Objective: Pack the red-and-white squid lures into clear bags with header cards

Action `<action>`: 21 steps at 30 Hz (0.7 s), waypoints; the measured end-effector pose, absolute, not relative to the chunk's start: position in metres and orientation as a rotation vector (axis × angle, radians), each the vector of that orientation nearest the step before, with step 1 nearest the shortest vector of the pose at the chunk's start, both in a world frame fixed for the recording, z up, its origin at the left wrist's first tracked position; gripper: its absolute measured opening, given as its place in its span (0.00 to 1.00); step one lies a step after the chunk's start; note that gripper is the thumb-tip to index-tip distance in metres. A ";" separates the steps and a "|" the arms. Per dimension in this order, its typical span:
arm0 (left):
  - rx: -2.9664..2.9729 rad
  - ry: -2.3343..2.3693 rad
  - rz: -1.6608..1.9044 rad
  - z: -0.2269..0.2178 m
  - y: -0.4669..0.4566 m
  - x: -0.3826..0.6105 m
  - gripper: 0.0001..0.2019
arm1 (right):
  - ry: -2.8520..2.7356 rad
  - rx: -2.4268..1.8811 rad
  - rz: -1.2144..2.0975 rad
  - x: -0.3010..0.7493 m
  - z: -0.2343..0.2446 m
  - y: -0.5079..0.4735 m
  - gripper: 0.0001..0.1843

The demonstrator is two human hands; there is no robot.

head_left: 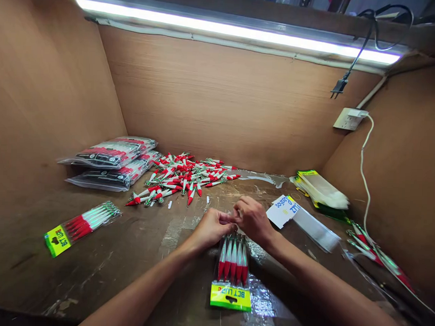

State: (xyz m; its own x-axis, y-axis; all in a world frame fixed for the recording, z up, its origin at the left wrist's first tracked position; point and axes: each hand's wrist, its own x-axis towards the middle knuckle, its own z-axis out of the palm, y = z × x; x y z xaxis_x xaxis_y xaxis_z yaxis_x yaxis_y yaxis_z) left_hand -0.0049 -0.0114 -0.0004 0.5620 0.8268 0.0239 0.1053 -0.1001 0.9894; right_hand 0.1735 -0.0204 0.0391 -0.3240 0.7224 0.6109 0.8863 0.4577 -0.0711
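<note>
Lit tube point(239, 31) overhead; black plug point(339, 85) hanging near outlet point(343, 120).

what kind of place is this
Probably a small packing station in a workshop: a loose pile of red-and-white lures, a stack of filled bags, and a strip light fixed above the walled-in bench.

Near the centre, the left hand point(211, 228) and right hand point(253, 218) partly hid the lure packet point(232, 266). The bottom edge cut off both forearms point(154, 279). Print on the stacked bags point(103, 154), mid-left, was unreadably small.
</note>
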 end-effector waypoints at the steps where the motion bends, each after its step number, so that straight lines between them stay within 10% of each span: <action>1: 1.575 0.825 0.716 -0.002 -0.012 -0.006 0.20 | -2.034 -1.382 -0.333 0.180 0.043 -0.018 0.08; 21: 1.744 0.774 0.746 0.009 -0.027 -0.004 0.09 | -2.190 -1.289 -0.258 0.163 0.035 -0.069 0.09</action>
State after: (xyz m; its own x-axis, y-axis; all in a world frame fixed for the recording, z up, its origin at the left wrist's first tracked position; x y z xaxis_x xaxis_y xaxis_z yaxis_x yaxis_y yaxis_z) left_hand -0.0039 -0.0272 0.0094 0.5980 0.7929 0.1169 0.1460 -0.2512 0.9569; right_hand 0.1629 -0.0691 0.0351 -0.3657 0.7368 0.5686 0.8487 0.5148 -0.1212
